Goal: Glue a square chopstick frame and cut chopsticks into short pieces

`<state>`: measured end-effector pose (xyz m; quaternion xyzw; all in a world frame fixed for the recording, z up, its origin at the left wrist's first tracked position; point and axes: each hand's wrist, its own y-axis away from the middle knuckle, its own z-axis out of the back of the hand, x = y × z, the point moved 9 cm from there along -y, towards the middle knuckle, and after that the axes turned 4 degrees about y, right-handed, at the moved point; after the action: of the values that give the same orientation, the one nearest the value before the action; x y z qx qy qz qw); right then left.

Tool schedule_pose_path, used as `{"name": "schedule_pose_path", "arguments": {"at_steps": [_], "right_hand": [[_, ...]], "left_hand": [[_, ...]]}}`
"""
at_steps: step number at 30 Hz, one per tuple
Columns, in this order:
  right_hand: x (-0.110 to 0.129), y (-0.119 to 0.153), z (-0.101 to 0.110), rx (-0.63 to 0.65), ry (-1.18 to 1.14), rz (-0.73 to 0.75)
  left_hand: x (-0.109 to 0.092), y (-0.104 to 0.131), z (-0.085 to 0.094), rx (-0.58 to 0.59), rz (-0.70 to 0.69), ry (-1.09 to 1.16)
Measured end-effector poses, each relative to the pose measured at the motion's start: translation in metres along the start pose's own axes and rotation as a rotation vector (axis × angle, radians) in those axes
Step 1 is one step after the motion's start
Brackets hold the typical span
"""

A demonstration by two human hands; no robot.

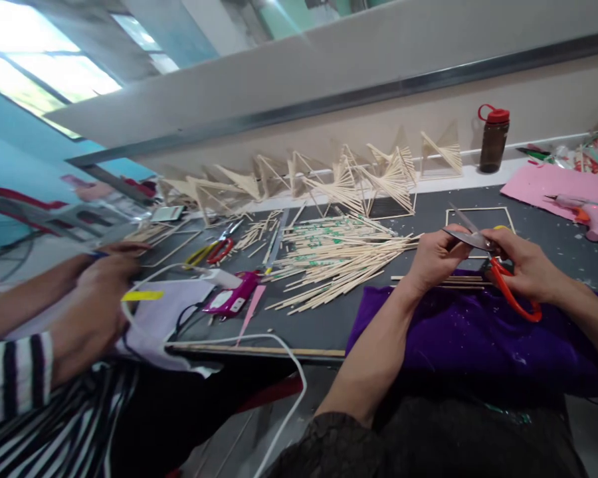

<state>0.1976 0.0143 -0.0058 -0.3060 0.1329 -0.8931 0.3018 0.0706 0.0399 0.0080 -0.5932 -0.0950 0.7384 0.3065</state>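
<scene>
Orange-handled scissors [515, 292] are held over a purple cloth [453, 325], their blades apart and pointing up to the left. My left hand [436, 259] is closed at the blades, its fingertips pinching the lower blade. Around the pivot and upper handle, my right hand [528, 265] is wrapped, with a small yellow thing at its fingertips. A few thin wooden sticks [463, 282] lie on the cloth's back edge beneath my hands. Behind them a square stick frame [481, 210] rests on the dark table.
Loose sticks [329, 265] are heaped left of my hands, with twisted stick models [389, 179] behind. A bottle [494, 139], pink glue gun [595, 216] and pink sheet [553, 189] are at the back right. A co-worker's hands [99, 285] are at left, near a white cable [299, 372].
</scene>
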Motion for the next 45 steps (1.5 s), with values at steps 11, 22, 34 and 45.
{"name": "schedule_pose_path", "arguments": {"at_steps": [11, 22, 34, 45], "right_hand": [[-0.021, 0.002, 0.002, -0.014, 0.072, -0.202], [-0.03, 0.007, 0.005, -0.069, 0.073, -0.289], [-0.021, 0.005, 0.005, -0.061, 0.169, -0.161], [-0.016, 0.005, 0.004, -0.083, 0.176, -0.108]], "left_hand": [[0.001, 0.0, 0.002, -0.062, -0.001, -0.001], [0.005, 0.001, 0.001, -0.078, 0.003, -0.025], [0.003, 0.001, 0.001, -0.067, -0.002, -0.067], [0.003, 0.002, 0.003, -0.093, -0.007, -0.059]]}}
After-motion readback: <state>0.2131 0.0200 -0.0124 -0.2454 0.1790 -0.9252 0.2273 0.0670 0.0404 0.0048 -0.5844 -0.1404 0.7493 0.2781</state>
